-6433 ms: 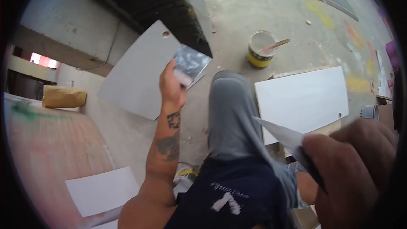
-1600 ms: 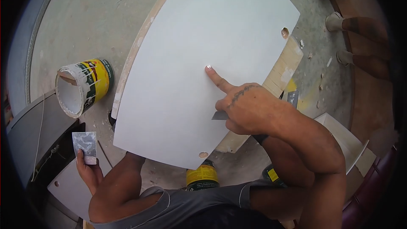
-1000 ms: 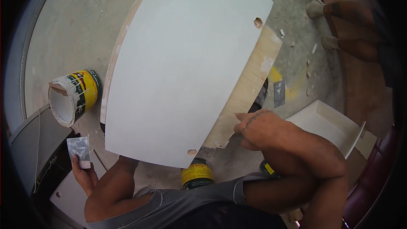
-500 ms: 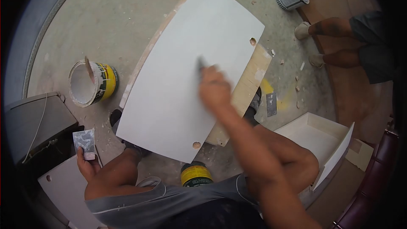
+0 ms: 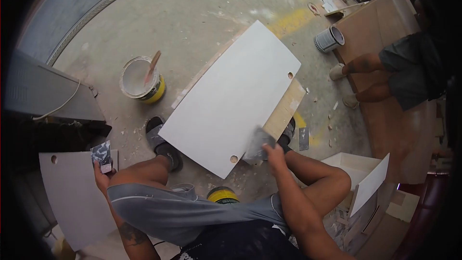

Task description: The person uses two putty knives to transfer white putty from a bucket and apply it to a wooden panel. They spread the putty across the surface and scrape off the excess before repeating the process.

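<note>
A white curved panel [image 5: 231, 101] with two small holes lies tilted before me on a pale wooden board [image 5: 288, 108]. At the panel's lower right edge, my right hand [image 5: 274, 155] is closed on a dark flat scraper [image 5: 260, 143], which is blurred by motion. On the left, my left hand [image 5: 102, 175] grips a small grey plate [image 5: 101, 155] smeared with white paste, beside my knee. A second white panel [image 5: 72, 197] with one hole is under that hand.
An open bucket [image 5: 137, 79] with a stick stands left of the panel. A can [image 5: 329, 39] and another person's legs [image 5: 368, 65] are at upper right. A white drawer [image 5: 353, 168] sits right of my knee; a yellow-black tin [image 5: 223, 195] stands between my legs.
My right hand has moved from the middle of the panel down to its lower right edge. The view has shifted, showing more floor and a further person at the top right.
</note>
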